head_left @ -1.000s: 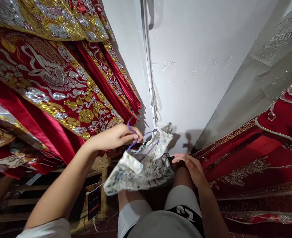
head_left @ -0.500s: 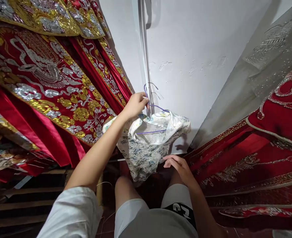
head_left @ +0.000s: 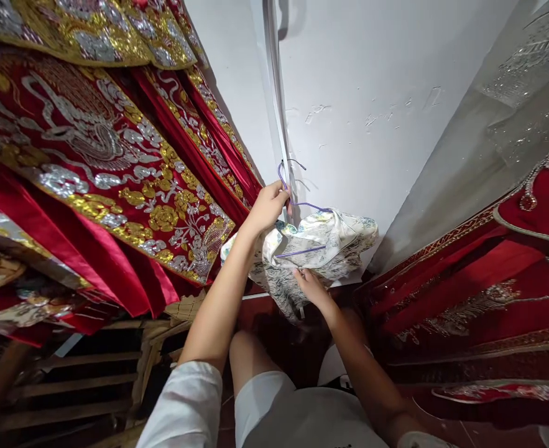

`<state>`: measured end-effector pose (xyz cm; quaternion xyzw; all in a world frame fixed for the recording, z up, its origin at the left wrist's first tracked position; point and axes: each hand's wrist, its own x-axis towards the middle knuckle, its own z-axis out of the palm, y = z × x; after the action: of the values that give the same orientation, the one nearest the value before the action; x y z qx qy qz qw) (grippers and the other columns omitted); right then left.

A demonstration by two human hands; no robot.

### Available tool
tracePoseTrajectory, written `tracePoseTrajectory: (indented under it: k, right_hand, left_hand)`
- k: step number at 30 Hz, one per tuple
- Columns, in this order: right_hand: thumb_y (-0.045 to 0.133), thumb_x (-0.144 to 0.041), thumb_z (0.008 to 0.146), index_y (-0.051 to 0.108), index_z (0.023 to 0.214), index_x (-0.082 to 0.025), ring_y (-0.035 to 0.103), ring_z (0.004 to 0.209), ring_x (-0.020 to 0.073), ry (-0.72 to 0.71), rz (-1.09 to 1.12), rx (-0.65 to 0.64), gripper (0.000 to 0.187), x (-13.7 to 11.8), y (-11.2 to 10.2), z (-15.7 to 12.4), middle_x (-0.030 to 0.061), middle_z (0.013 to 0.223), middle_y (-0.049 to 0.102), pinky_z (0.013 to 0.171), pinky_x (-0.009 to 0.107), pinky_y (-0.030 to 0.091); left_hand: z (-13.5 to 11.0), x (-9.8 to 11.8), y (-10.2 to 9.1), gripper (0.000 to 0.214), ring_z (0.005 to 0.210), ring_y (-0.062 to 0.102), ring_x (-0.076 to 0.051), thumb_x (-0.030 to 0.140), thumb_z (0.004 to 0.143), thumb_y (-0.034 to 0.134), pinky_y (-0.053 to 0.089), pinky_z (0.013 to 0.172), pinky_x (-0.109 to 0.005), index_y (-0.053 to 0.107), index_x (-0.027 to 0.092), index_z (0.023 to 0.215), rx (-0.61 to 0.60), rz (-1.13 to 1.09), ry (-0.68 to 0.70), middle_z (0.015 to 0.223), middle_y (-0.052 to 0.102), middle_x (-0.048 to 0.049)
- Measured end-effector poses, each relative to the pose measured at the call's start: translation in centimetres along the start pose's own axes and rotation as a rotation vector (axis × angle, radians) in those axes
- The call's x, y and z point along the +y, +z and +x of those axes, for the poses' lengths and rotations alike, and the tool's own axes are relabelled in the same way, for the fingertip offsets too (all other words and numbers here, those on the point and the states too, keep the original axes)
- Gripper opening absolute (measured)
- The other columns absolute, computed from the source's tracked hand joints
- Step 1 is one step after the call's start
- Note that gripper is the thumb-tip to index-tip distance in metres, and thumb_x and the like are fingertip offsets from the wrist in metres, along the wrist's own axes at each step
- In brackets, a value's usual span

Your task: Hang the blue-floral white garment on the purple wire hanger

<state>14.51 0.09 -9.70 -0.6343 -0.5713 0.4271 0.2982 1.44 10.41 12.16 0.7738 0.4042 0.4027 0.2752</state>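
Observation:
My left hand point(head_left: 270, 204) is closed around the neck of a purple wire hanger point(head_left: 308, 205), just under its hook. From the hanger hangs a white garment point(head_left: 349, 246) with a blue and green floral print; its wide neckline faces up toward me and the hanger's lower bar shows inside. My right hand point(head_left: 310, 286) is at the front of the garment below the neckline, fingers bent against the cloth and closed on it. The garment's lower part bunches downward beneath that hand.
Red hangings point(head_left: 92, 130) with gold and silver embroidery cover the left side. More beaded red cloth point(head_left: 465, 292) stands at the right, beside sheer grey fabric point(head_left: 479, 143). A white wall point(head_left: 358, 68) with a vertical strip is ahead. Wooden slats point(head_left: 73, 386) lie low at left.
My right hand has moved up and left from beside the garment onto its front, and the cloth has gathered. The view has shifted slightly; my left hand keeps its hold on the hanger.

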Motion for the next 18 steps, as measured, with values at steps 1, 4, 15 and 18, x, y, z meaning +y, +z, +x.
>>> tracePoseTrajectory:
  k: [1, 4, 15, 18]
  right_hand:
    - [0.040, -0.063, 0.095, 0.063, 0.087, -0.021, 0.064, 0.087, 0.0256, -0.001, 0.035, 0.027, 0.049, 0.2, 0.3, 0.5, 0.0108, 0.090, 0.072, 0.074, 0.031, 0.043]
    - [0.036, -0.050, 0.096, 0.062, 0.080, -0.021, 0.061, 0.073, 0.0208, -0.030, 0.139, 0.110, 0.042, 0.9, 1.3, 1.9, 0.0073, 0.079, 0.070, 0.067, 0.029, 0.041]
    - [0.039, -0.059, 0.096, 0.063, 0.072, -0.020, 0.065, 0.080, 0.0265, 0.059, -0.029, 0.144, 0.052, 1.8, 1.1, 7.1, 0.0123, 0.070, 0.067, 0.069, 0.031, 0.041]
    - [0.043, -0.054, 0.095, 0.063, 0.067, -0.019, 0.065, 0.078, 0.0276, 0.053, -0.082, 0.121, 0.049, 1.4, 0.7, 8.7, 0.0137, 0.067, 0.067, 0.069, 0.032, 0.041]
  left_hand:
    - [0.0, -0.1, 0.1, 0.020, 0.059, 0.057, -0.016, 0.026, 0.099, 0.042, 0.046, 0.067, -0.028, 0.049, 0.021, 0.082, 0.002, 0.023, 0.010, 0.059, 0.063, 0.0008]
    - [-0.7, -0.7, 0.3, 0.019, 0.070, 0.062, -0.019, 0.032, 0.101, 0.041, 0.049, 0.078, -0.033, 0.054, 0.020, 0.094, 0.012, 0.169, 0.039, 0.070, 0.068, -0.0020]
    - [-16.4, -8.9, 10.5, 0.026, 0.126, 0.056, -0.027, 0.034, 0.102, 0.044, 0.043, 0.110, -0.045, 0.060, 0.020, 0.116, 0.683, 0.219, -0.046, 0.125, 0.061, -0.0156]
    - [-21.2, -12.1, 13.4, 0.021, 0.115, 0.062, -0.026, 0.030, 0.098, 0.046, 0.049, 0.104, -0.041, 0.062, 0.021, 0.107, 0.677, 0.087, -0.273, 0.113, 0.064, -0.0127]
